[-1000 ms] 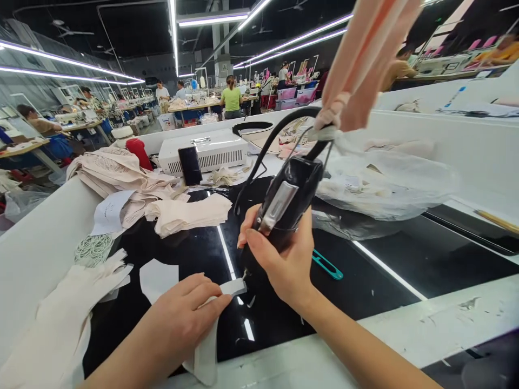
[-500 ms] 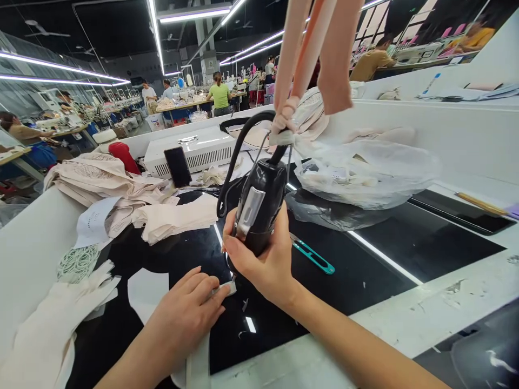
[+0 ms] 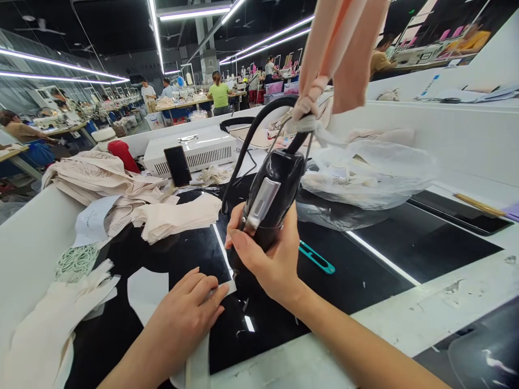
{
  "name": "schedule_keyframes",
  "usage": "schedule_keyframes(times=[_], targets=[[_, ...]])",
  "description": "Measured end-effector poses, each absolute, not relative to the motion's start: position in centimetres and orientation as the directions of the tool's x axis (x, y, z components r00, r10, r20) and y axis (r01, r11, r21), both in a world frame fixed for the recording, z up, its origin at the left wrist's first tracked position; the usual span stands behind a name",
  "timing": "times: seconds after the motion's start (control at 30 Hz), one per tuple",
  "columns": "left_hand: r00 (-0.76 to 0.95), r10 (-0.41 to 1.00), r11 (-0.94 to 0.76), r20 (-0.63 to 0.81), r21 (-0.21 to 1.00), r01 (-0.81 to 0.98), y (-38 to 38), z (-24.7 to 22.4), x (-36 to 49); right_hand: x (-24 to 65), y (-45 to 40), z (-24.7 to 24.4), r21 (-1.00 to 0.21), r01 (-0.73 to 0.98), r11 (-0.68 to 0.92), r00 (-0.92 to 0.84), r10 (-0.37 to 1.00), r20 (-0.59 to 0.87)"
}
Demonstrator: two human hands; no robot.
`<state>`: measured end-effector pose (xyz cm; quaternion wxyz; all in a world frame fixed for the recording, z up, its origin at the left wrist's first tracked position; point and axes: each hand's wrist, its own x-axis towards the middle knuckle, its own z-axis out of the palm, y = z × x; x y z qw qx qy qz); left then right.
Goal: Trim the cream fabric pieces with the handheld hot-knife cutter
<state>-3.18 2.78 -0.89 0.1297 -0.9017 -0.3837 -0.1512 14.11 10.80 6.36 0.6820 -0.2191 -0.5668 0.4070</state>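
My right hand (image 3: 267,254) is wrapped round a black corded handheld power tool (image 3: 279,173) with a silver lever on its side. The tool tilts, its lower end hidden behind my fingers near the black work surface (image 3: 324,313). Knotted pink fabric strips (image 3: 344,48) suspend it from above. Bent and close together, the fingers of my left hand (image 3: 190,308) press on a pale strip (image 3: 230,287), whose end pokes out past the fingertips close to the tool; most of it is hidden. A white cut piece (image 3: 148,292) lies left of that hand.
Teal thread snips (image 3: 316,256) lie right of the tool, near a clear plastic bag (image 3: 377,173) of scraps. Stacked beige fabric pieces (image 3: 178,216), a phone (image 3: 177,166) and a white vented box (image 3: 194,151) stand at the left and back. A white glove-like cloth (image 3: 48,324) is front left.
My right hand has moved the tool a little right and up, away from the strip's end. The hanging pink strips have swung right. My left hand stays almost still.
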Motion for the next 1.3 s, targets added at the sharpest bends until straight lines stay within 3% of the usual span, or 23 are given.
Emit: schedule_keyframes(times=[0.53, 1.07, 1.3], targets=[[0.659, 0.649, -0.659, 0.379, -0.152, 0.737, 2.7, -0.6, -2.9, 14.1, 10.8, 6.2, -0.762, -0.295, 0.576, 0.007, 0.799, 0.602], [0.635, 0.688, -0.662, 0.351, -0.054, 0.748, 2.2, -0.4, -3.4, 14.3, 9.8, 5.9, -0.789, -0.259, 0.557, -0.015, 0.814, 0.580], [0.585, 0.702, -0.640, 0.407, -0.002, 0.768, 0.8, -0.6, -4.2, 14.8, 9.6, 6.0, -0.784, -0.290, 0.549, -0.040, 0.812, 0.583]])
